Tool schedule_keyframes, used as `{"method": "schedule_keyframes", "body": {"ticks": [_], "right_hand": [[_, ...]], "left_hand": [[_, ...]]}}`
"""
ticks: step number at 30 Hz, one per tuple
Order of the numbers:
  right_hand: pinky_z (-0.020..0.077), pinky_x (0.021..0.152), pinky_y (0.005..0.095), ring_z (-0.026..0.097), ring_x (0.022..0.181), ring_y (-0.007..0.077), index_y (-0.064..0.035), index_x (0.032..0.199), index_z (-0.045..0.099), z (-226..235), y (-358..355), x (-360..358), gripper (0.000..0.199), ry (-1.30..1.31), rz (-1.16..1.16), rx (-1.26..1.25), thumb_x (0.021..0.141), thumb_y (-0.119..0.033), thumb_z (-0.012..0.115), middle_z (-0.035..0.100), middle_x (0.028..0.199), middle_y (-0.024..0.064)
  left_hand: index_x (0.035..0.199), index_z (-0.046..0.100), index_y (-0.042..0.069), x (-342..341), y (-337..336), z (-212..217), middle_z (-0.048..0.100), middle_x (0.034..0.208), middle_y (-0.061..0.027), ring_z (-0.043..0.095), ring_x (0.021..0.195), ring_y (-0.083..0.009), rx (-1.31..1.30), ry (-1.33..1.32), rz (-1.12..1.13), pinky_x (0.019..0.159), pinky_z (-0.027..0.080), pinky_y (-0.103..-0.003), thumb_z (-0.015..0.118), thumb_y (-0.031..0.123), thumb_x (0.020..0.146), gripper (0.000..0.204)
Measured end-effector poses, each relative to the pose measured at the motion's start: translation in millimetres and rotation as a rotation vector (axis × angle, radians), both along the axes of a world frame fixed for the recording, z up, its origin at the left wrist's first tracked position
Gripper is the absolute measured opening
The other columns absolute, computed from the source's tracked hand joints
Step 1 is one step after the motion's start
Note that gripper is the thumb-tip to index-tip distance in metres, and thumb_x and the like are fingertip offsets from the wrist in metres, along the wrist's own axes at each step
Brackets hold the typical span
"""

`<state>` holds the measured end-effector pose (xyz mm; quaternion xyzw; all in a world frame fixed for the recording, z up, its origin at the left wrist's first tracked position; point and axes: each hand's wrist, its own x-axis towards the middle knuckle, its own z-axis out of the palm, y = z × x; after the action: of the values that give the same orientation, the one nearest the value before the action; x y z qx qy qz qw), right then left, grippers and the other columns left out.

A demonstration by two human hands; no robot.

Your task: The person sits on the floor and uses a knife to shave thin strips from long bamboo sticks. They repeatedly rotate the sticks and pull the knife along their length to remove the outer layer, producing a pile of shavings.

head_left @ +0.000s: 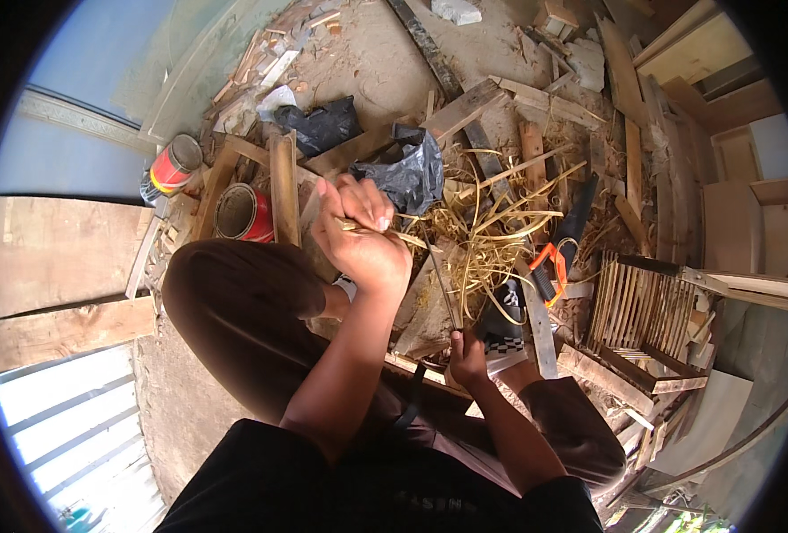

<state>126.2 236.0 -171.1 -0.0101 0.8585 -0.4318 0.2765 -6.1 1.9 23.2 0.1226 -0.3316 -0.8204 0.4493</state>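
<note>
My left hand (364,238) is closed around a slim light-brown wooden strip (408,238), whose ends stick out on both sides of the fingers. Lower and to the right, my right hand (469,360) grips the near end of a long, thin, dark blade-like piece (443,286). This piece slants up toward the strip; whether they touch I cannot tell. Curly yellowish shavings (500,235) are heaped just beyond and right of both hands. Beneath the hands, between my legs, lies a flat wooden board (427,306).
An orange-handled saw (549,274) lies right of the shavings. Black plastic bags (412,169) sit beyond my left hand. Two red cans, one (243,213) nearer, stand at left. A slatted wooden piece (638,306) is at right, with scrap planks (465,108) scattered on the dirt floor.
</note>
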Motion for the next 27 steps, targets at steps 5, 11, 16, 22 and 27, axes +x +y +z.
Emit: {"method": "schedule_keyframes", "body": {"ticks": [5, 11, 16, 22, 27], "right_hand": [[0.0464, 0.066, 0.056, 0.061, 0.08, 0.0541, 0.0051, 0.087, 0.062, -16.1, 8.7, 7.2, 0.054, 0.051, -0.033, 0.025, 0.104, -0.042, 0.045, 0.063, 0.076, 0.0306], [0.0441, 0.065, 0.0548, 0.059, 0.08, 0.0544, 0.0049, 0.087, 0.06, -47.4, 22.7, 6.6, 0.054, 0.026, -0.012, 0.179, 0.104, -0.044, 0.044, 0.059, 0.075, 0.0321], [0.044, 0.067, 0.0567, 0.06, 0.084, 0.0546, 0.0052, 0.087, 0.061, -35.3, 29.7, 12.2, 0.056, 0.008, 0.014, 0.122, 0.105, -0.044, 0.04, 0.06, 0.077, 0.0333], [0.0468, 0.075, 0.0585, 0.063, 0.092, 0.053, 0.0051, 0.092, 0.065, -37.0, 40.1, 10.4, 0.062, -0.074, 0.053, 0.265, 0.103, -0.051, 0.043, 0.063, 0.086, 0.035], [0.0477, 0.078, 0.0558, 0.061, 0.092, 0.0539, 0.0053, 0.096, 0.064, 8.8, 0.3, -0.7, 0.063, -0.013, 0.026, 0.057, 0.105, -0.051, 0.038, 0.064, 0.089, 0.0342]], "left_hand": [[0.056, 0.029, 0.012, -2.8, -12.4, -2.0, 0.029, 0.057, -0.001, 0.028, 0.048, -0.0114, 0.004, 0.038, 0.007, 0.046, 0.024, -0.027, 0.04, 0.028, 0.108, 0.055], [0.057, 0.028, 0.014, -0.2, -11.0, -1.9, 0.027, 0.055, -0.0002, 0.027, 0.047, -0.0114, 0.066, -0.003, 0.012, 0.047, 0.025, -0.027, 0.039, 0.027, 0.108, 0.053], [0.058, 0.027, 0.016, -0.2, -20.3, 0.5, 0.026, 0.055, 0.0001, 0.03, 0.049, -0.0121, 0.055, -0.093, 0.083, 0.049, 0.028, -0.027, 0.037, 0.039, 0.108, 0.056], [0.06, 0.027, 0.017, 1.5, -27.8, 4.3, 0.024, 0.055, 0.0014, 0.029, 0.049, -0.0107, 0.157, -0.156, 0.164, 0.048, 0.027, -0.025, 0.041, 0.036, 0.107, 0.052], [0.06, 0.027, 0.017, 0.5, -23.3, 1.5, 0.024, 0.055, 0.0013, 0.028, 0.049, -0.0108, 0.142, -0.16, 0.161, 0.049, 0.026, -0.025, 0.041, 0.038, 0.107, 0.053]]}}
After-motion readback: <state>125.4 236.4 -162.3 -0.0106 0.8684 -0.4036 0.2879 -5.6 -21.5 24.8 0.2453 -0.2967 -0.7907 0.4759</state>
